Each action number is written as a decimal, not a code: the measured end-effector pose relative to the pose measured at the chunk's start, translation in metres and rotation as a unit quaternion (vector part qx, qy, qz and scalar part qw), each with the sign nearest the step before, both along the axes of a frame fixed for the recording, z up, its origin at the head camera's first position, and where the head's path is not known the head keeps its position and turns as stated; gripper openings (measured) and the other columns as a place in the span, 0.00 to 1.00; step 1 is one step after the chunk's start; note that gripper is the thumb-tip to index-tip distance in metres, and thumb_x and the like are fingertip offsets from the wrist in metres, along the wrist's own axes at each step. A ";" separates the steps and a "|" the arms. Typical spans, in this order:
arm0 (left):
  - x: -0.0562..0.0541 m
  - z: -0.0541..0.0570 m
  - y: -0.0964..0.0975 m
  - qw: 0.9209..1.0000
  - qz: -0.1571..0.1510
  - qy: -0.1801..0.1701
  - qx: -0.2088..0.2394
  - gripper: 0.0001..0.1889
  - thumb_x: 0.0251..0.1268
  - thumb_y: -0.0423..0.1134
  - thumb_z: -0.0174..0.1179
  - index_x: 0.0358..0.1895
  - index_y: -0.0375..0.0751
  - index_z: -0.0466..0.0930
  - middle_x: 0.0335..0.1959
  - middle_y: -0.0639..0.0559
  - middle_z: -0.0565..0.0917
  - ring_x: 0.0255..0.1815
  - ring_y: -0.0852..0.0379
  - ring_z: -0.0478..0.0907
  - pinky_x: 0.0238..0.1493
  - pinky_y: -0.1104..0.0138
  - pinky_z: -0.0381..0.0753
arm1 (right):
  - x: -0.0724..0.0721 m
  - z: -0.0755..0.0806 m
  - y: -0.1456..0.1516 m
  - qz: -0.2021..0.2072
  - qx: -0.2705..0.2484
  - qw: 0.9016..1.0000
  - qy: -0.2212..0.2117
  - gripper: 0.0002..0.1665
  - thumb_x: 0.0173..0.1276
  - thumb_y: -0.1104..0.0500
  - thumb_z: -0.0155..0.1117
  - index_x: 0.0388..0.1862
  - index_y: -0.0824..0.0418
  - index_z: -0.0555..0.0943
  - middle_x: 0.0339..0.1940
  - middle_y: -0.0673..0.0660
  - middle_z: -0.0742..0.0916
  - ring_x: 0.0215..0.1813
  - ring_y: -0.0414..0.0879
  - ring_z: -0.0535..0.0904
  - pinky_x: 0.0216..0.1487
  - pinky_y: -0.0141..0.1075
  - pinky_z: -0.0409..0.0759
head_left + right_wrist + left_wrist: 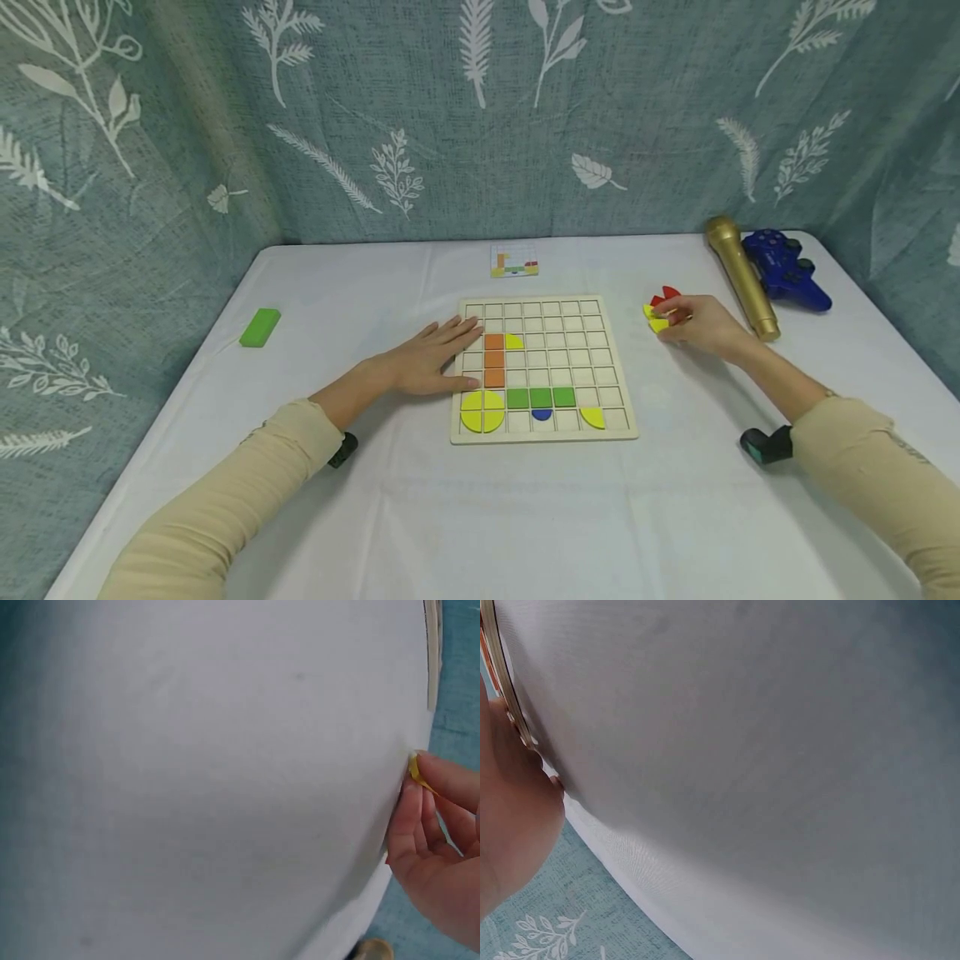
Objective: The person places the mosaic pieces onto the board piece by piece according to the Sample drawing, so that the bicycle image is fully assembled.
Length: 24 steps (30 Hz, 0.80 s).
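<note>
A wooden grid board (555, 438) lies on the table, its cells holding orange and green squares, yellow rounded pieces and a blue half-round piece (542, 414). My left hand (427, 360) rests on the board's left edge with straight, spread fingers. To the right of the board, my right hand (707, 323) pinches a yellow piece (417, 772) between thumb and fingers. Beside those fingertips lie red pieces (670, 292) and another bit of yellow, partly hidden by the hand. The full shape of the pinched piece is hidden.
A small pattern card (514, 261) lies behind the board. Far left is a green block (260, 327). At the back right, a gold microphone (742, 279) lies beside a blue game controller (786, 271). A patterned curtain (510, 150) hangs behind the white table.
</note>
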<state>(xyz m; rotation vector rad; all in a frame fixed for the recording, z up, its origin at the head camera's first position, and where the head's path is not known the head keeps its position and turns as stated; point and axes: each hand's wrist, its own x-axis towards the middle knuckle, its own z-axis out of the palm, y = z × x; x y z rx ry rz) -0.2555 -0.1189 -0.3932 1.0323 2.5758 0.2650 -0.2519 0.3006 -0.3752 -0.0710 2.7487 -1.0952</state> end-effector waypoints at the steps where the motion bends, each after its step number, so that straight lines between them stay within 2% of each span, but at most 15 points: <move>1: 0.000 0.000 0.000 1.000 0.000 0.000 -0.001 0.46 0.66 0.69 0.44 0.78 0.50 0.36 0.77 0.53 0.35 0.75 0.53 0.28 0.72 0.54 0.32 | -0.001 0.001 0.000 -0.001 0.006 1.000 -0.005 0.22 0.63 0.66 0.67 0.55 0.73 0.76 0.41 0.64 0.76 0.41 0.53 0.70 0.31 0.30 0.73; 5: 0.000 0.000 0.001 1.000 0.003 0.000 -0.003 0.46 0.65 0.70 0.43 0.78 0.51 0.36 0.77 0.54 0.35 0.75 0.54 0.28 0.72 0.55 0.32 | -0.002 0.006 -0.001 -0.020 0.006 0.999 -0.042 0.27 0.66 0.61 0.64 0.62 0.70 0.72 0.50 0.67 0.74 0.48 0.56 0.68 0.38 0.33 0.73; 8: 0.000 0.001 0.001 1.000 0.008 0.000 -0.004 0.46 0.65 0.70 0.44 0.78 0.51 0.36 0.77 0.54 0.36 0.75 0.54 0.28 0.72 0.55 0.32 | -0.001 0.009 -0.002 -0.034 -0.025 0.997 -0.063 0.29 0.68 0.59 0.63 0.66 0.68 0.70 0.55 0.67 0.71 0.51 0.55 0.67 0.42 0.33 0.74; 13: 0.001 0.002 0.002 1.000 0.011 -0.001 -0.002 0.47 0.65 0.69 0.45 0.78 0.50 0.36 0.77 0.53 0.36 0.75 0.54 0.29 0.72 0.55 0.32 | 0.003 0.011 -0.006 -0.035 -0.102 0.991 -0.079 0.27 0.69 0.60 0.62 0.63 0.70 0.71 0.51 0.63 0.79 0.43 0.43 0.78 0.41 0.31 0.80; 16: 0.001 0.002 0.002 1.000 0.010 -0.003 -0.004 0.47 0.65 0.69 0.45 0.78 0.51 0.36 0.77 0.54 0.36 0.75 0.54 0.29 0.72 0.55 0.32 | 0.007 0.011 -0.008 -0.021 -0.113 0.990 -0.080 0.27 0.68 0.58 0.64 0.60 0.71 0.72 0.44 0.58 0.85 0.37 0.38 0.81 0.39 0.31 0.80; 24: 0.001 0.002 0.002 1.000 0.006 -0.002 0.000 0.46 0.66 0.68 0.45 0.78 0.50 0.37 0.77 0.53 0.36 0.75 0.53 0.29 0.72 0.55 0.32 | 0.014 0.008 -0.022 0.015 -0.130 0.986 -0.100 0.25 0.67 0.59 0.64 0.59 0.73 0.74 0.42 0.60 0.87 0.39 0.43 0.84 0.42 0.32 0.81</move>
